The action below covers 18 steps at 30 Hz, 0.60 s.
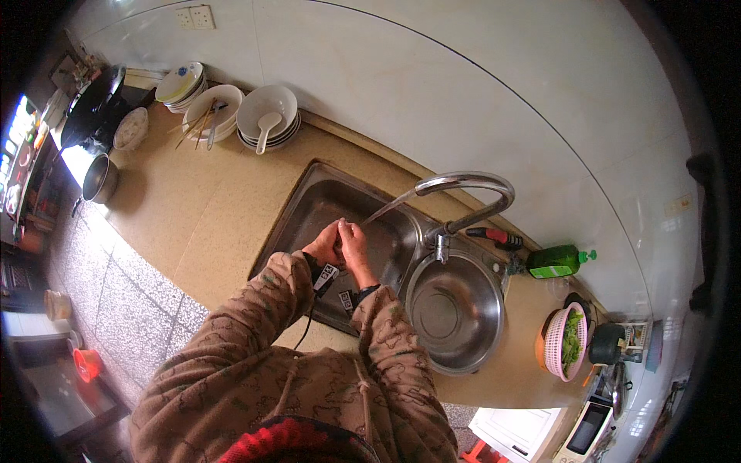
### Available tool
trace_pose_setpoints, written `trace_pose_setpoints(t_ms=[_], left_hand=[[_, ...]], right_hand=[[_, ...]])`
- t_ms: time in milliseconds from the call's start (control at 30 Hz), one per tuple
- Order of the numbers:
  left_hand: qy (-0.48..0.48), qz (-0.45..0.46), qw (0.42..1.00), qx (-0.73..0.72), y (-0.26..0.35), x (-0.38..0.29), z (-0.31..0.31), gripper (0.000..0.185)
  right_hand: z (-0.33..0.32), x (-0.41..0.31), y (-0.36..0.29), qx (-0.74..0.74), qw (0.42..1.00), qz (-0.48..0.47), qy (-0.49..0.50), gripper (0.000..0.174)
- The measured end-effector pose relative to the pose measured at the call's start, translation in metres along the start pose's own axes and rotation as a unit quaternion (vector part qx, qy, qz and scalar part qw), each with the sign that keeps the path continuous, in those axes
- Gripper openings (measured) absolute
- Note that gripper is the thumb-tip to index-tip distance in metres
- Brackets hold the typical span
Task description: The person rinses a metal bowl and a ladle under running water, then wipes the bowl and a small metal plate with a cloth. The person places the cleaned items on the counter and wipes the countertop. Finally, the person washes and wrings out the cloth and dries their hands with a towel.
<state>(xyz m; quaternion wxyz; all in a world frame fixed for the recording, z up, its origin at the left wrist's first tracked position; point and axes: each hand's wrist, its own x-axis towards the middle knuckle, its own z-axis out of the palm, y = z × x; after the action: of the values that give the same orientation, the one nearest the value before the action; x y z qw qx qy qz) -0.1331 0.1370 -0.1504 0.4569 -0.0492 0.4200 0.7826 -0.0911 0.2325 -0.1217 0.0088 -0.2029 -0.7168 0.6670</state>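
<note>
My left hand (pixel 324 243) and my right hand (pixel 355 249) are pressed together over the larger rectangular basin (pixel 393 231) of a stainless steel sink. Water runs in a stream (pixel 389 209) from the curved chrome faucet (pixel 469 179) and comes down close by my fingertips. The fingers curl in toward each other, so whether anything lies between the palms cannot be seen. Each wrist wears a dark band with a printed tag, and a black cable (pixel 307 330) hangs near the left one. Beside this basin is a round one (pixel 454 312).
Stacked bowls (pixel 267 107), one with a white ladle, and bowls with chopsticks (pixel 215 110) stand along the wall. A metal pot (pixel 99 178) sits near the counter's left edge. To the right are a green dish soap bottle (pixel 553 261) and a pink basket (pixel 557 341) of leafy greens.
</note>
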Motion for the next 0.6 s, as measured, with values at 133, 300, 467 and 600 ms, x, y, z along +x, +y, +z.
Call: trace_pose_setpoints(t_ms=[133, 300, 467, 600], left_hand=[[-0.122, 0.276, 0.879, 0.368, -0.014, 0.011, -0.033, 0.034], [-0.047, 0.174, 0.958, 0.224, -0.026, 0.004, -0.003, 0.025], [0.064, -0.060, 0.970, -0.225, -0.014, 0.013, 0.033, 0.022], [-0.141, -0.057, 0.937, -0.315, -0.012, 0.003, 0.028, 0.024]], right_hand=[[0.000, -0.010, -0.017, -0.077, 0.995, -0.057, -0.004, 0.038], [0.002, 0.007, -0.011, -0.278, 0.940, -0.148, 0.134, 0.033], [-0.024, 0.030, -0.006, -0.262, 0.911, -0.272, 0.164, 0.025], [-0.049, 0.024, 0.002, -0.227, 0.961, -0.024, 0.155, 0.034]])
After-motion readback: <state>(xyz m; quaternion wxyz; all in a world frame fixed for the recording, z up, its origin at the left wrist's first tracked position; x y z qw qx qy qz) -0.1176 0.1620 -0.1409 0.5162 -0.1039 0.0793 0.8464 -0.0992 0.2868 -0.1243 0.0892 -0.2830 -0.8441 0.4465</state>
